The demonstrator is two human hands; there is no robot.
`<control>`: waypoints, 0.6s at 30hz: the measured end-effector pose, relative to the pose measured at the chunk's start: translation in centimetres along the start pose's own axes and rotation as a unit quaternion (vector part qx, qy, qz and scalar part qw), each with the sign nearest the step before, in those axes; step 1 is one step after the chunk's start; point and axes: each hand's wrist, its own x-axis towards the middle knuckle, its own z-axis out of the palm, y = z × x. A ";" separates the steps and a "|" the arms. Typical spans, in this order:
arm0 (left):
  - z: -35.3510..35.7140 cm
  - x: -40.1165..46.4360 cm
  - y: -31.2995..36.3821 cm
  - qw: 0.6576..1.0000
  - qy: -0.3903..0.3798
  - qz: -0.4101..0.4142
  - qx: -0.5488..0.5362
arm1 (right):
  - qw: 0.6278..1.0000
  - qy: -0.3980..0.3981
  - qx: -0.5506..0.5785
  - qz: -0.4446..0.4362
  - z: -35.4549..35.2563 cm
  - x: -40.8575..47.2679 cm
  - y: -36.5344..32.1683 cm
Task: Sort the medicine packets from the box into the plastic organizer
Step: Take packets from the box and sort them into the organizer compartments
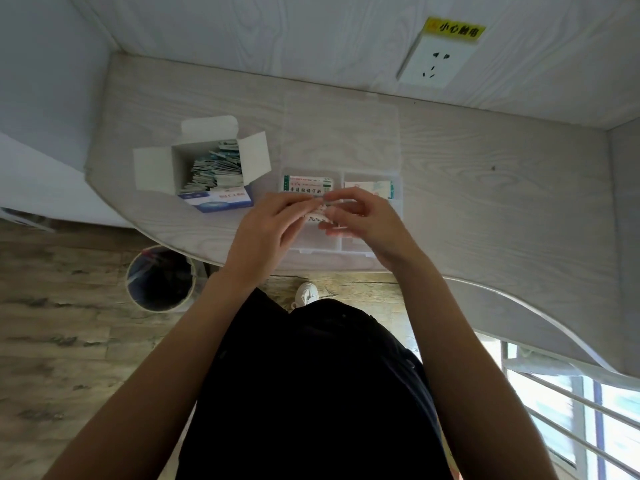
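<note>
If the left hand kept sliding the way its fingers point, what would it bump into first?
Probably the right hand. The left hand points right, across the clear plastic organizer, and both already pinch the same small packet. Depth is hard to judge.

A clear plastic organizer (394, 202) lay on the pale wooden table (485, 188), its lid (341, 133) open flat behind it. Above the organizer's near compartments, the left hand (273, 220) and right hand (363, 216) together pinched a small packet (320, 214). Two more packets (307, 184) lay in its far compartments. Left of the organizer stood an open box (207, 168) full of packets. On the floor, below and left of the organizer, stood a bin (161, 278).
</note>
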 end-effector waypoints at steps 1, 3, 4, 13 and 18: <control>0.1 -0.1 -0.2 1.000 -0.018 -0.006 0.000 | 1.000 0.010 0.004 -0.018 0.1 0.2 0.5; 0.2 -0.3 -0.6 0.997 -0.059 -0.039 -0.004 | 0.998 0.049 -0.014 -0.030 0.2 0.9 1.3; 0.2 -0.4 -0.9 0.996 -0.069 -0.064 -0.006 | 0.996 0.078 -0.040 -0.035 0.3 1.3 1.7; 0.4 -0.3 -2.0 0.983 -0.061 -0.160 0.070 | 0.858 0.196 -0.463 -0.102 2.0 3.5 2.3; 0.7 0.6 -1.9 0.969 -0.097 -0.199 0.109 | 0.789 0.155 -0.587 -0.099 2.4 4.0 1.7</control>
